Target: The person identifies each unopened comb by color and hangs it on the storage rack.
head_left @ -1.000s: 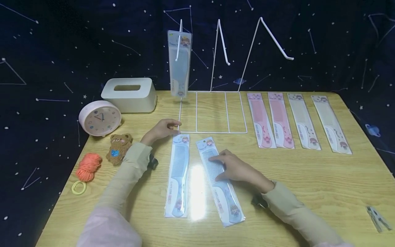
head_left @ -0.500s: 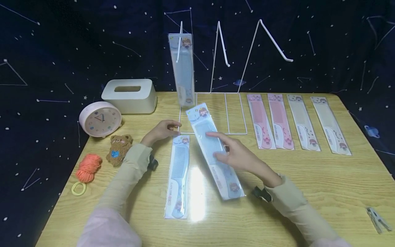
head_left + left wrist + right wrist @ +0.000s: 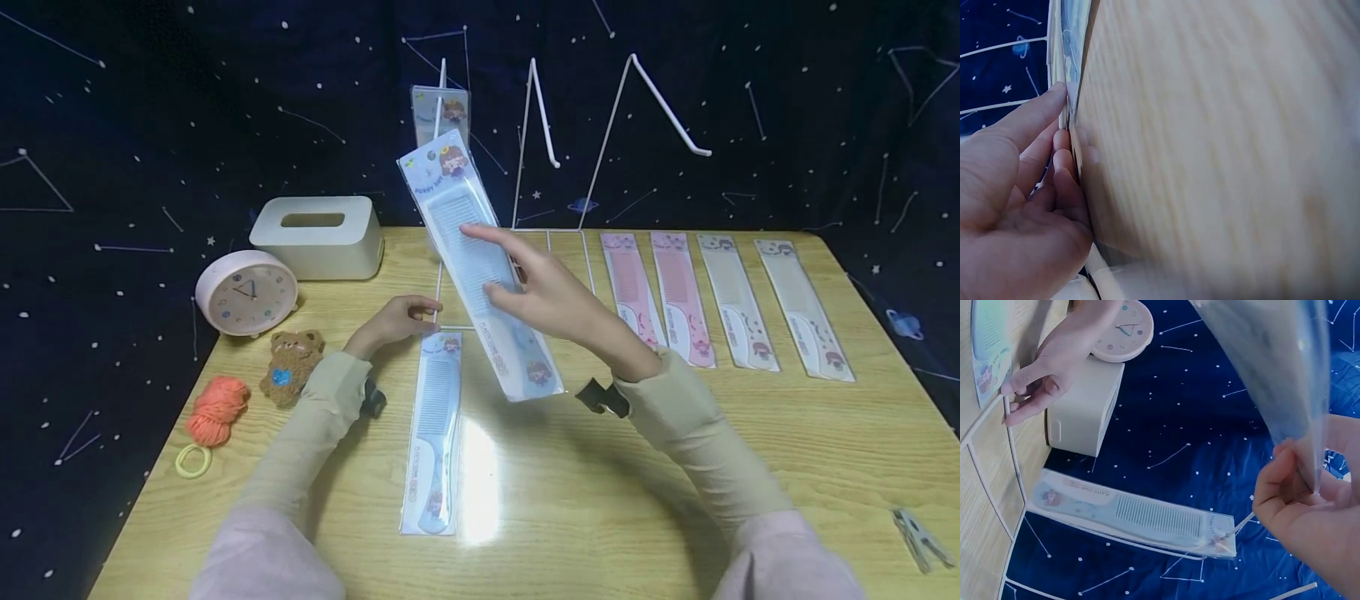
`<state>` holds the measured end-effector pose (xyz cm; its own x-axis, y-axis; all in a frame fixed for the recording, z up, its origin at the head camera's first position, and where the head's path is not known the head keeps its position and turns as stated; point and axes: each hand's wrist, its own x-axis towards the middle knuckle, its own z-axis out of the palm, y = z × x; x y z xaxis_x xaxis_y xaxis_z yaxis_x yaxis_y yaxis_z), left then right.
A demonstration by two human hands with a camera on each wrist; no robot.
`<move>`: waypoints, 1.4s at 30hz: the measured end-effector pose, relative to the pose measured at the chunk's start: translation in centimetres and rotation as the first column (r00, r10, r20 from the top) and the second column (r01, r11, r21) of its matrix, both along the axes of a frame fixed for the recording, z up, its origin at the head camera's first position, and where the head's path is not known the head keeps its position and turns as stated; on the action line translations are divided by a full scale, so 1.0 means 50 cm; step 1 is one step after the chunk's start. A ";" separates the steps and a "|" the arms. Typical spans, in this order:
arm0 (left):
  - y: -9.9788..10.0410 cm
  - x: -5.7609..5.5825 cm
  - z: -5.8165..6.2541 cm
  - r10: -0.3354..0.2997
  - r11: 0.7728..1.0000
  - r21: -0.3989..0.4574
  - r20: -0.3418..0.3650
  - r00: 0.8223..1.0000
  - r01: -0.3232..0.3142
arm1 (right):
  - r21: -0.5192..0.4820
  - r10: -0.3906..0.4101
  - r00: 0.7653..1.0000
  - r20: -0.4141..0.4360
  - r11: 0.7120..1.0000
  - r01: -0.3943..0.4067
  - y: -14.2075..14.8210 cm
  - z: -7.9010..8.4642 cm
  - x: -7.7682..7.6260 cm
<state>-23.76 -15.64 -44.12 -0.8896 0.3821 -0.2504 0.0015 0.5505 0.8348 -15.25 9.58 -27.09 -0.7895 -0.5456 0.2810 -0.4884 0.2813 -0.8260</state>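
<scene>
My right hand [image 3: 551,292] grips a blue comb in a clear package [image 3: 480,271] by its edges, holding it tilted in the air in front of the white wire rack [image 3: 603,167]. Its top overlaps another packaged blue comb [image 3: 1154,512], which hangs on the rack's left hook. At the front left corner of the rack's base, my left hand [image 3: 395,325] pinches the wire; in the left wrist view, thumb and fingers [image 3: 1025,119] meet at it. Just in front of that corner, a third packaged blue comb [image 3: 432,433] lies flat on the table.
Two pink packaged combs [image 3: 682,300] and two pale ones [image 3: 738,300] lie to the right. At left stand a tissue box [image 3: 318,242] and a round clock [image 3: 247,293], with a bear [image 3: 292,367], orange yarn [image 3: 217,410] and a yellow ring [image 3: 193,473]. A clip [image 3: 921,540] lies front right.
My right hand has picked up the right-hand blue comb package from the table and raised it up and leftward toward the left hook. The left hand stays at the rack's corner.
</scene>
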 end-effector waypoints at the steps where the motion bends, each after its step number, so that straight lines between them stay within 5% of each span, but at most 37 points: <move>1: 0.000 0.000 0.000 0.001 1.000 0.000 0.001 1.000 -0.001 | 0.010 -0.007 1.000 0.009 1.000 0.006 -0.003 0.001 -0.004; 8: -0.003 0.004 0.005 0.010 1.000 -0.004 0.006 1.000 -0.010 | 0.036 -0.037 0.998 0.060 0.999 0.035 -0.022 -0.011 -0.048; 18: -0.001 0.001 0.006 -0.012 1.000 -0.010 -0.015 1.000 0.012 | 0.100 -0.117 0.989 0.091 0.989 0.108 -0.044 -0.032 -0.162; 26: 0.001 0.004 0.008 0.001 1.000 -0.026 -0.015 1.000 -0.001 | 0.070 -0.128 0.970 0.208 0.991 0.116 -0.045 -0.085 -0.215; 35: 0.004 0.004 0.006 0.010 0.999 -0.034 -0.016 1.000 -0.011 | 0.024 -0.161 0.956 0.246 0.987 0.160 -0.012 -0.138 -0.196; 42: 0.002 0.001 0.002 0.000 1.000 -0.026 -0.017 1.000 -0.001 | 0.167 -0.175 0.954 0.243 0.977 0.136 0.001 -0.183 -0.111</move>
